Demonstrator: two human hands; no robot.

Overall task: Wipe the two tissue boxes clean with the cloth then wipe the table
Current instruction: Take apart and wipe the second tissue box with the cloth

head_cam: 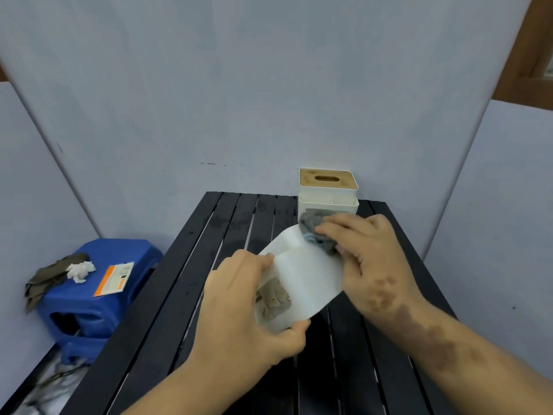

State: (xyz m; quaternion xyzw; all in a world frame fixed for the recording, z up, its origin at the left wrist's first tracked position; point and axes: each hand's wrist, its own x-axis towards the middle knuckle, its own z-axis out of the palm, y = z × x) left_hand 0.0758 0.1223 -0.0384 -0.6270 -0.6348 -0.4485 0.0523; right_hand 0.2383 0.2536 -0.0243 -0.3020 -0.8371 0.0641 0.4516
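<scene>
Black slatted table (374,339), not yet wiped as far as I can judge. At its far edge stands the second white tissue box with a wooden slotted lid (327,187); whether it is clean I cannot tell. Above the slats my left hand (239,310) clamps the tilted plain white tissue box (308,280). My right hand (368,259) presses the crumpled grey cloth (314,232) to its upper corner, so wiping is midway. The box's underside is hidden.

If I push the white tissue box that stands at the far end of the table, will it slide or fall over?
The standing tissue box looks taller than wide, so a push near its wooden lid might tip it. Pushed low, it would probably slide, though the gaps in the slatted table could catch an edge. It looks like rigid plastic, probably light.
</scene>
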